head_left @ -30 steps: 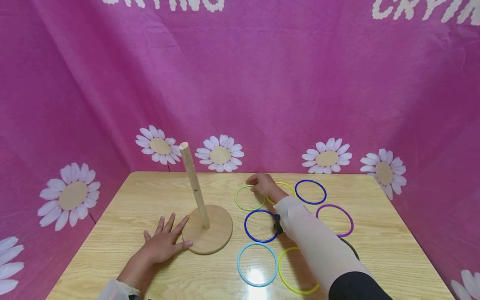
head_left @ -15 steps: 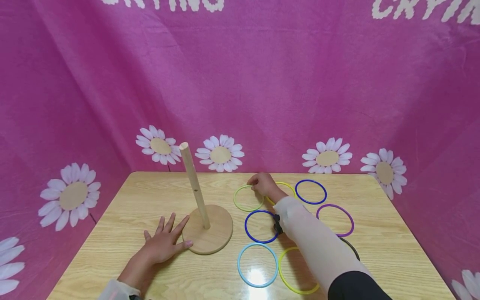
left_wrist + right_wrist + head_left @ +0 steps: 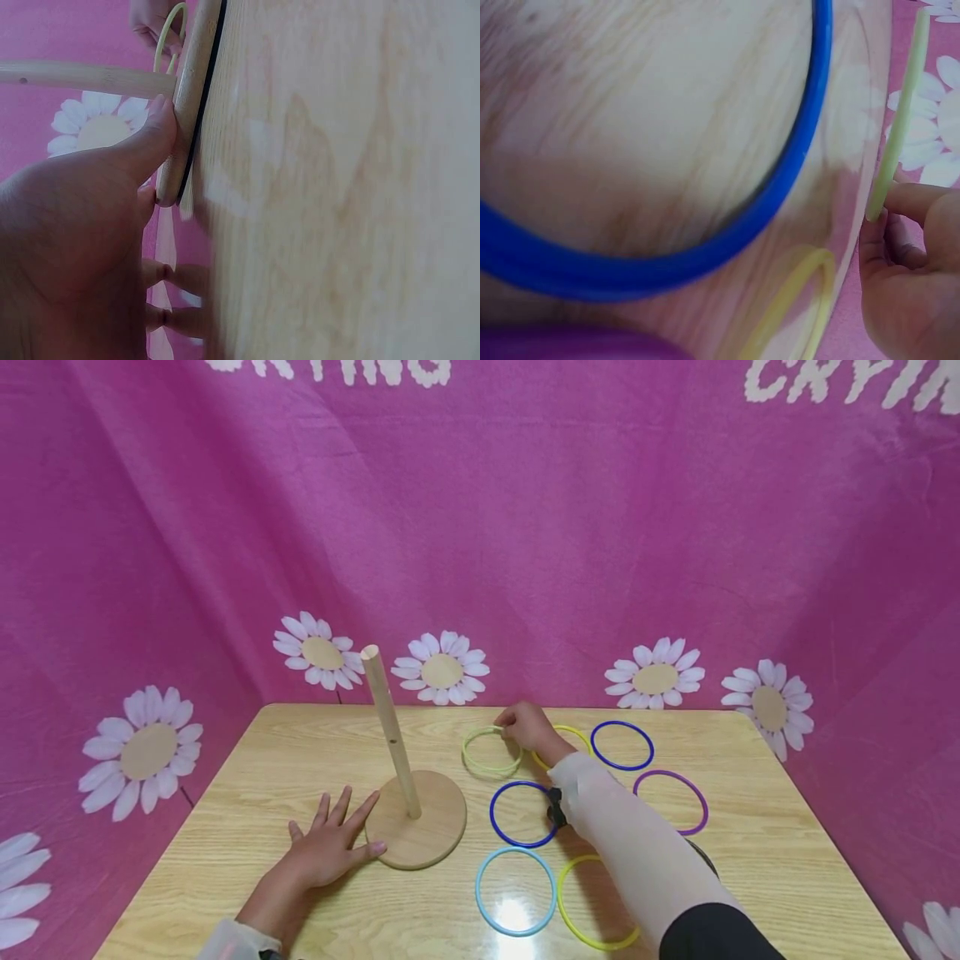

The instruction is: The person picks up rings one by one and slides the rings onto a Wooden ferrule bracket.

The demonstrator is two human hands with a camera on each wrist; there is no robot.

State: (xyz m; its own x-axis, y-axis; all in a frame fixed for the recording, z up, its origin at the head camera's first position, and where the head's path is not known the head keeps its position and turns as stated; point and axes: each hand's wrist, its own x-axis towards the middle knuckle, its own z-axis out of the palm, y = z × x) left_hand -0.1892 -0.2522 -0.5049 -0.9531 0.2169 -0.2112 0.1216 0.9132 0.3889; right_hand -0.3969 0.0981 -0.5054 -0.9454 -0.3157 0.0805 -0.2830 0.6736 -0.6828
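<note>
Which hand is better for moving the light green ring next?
Probably the right hand: it pinches the light green ring. The left hand rests against the wooden base and holds no ring.

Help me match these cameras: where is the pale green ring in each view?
Head: pale green ring below picture centre.
Left wrist: ring near the top, left of middle.
Right wrist: ring along the upper right side.
Shared landmark: the right hand holding it, in every view.

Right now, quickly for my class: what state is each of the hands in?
Left hand: open, touching the wooden base.
Right hand: pinching the light green ring.
</note>
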